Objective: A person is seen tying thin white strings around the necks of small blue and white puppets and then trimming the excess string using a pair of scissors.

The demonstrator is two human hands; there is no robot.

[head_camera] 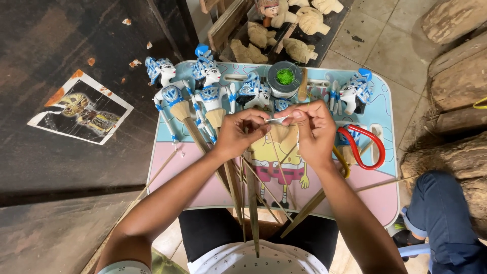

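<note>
Pinched between both thumbs and forefingers, a small white strip (278, 120) hangs taut above the desk (167, 167): your left hand (238, 134) and right hand (312, 132) hold opposite ends, steadying it. Beyond, painted puppets (208, 83) lie beside the green thread spool (284, 77), handy.

A small pink-and-blue counter (167, 167) is sitting over the person's lap, carrying blue-and-white painted puppets (208, 81) on wooden sticks, a roll of tape (284, 81) holding green thread, red-handled scissors (362, 147) and thin bamboo rods (253, 198) lying across it.
</note>
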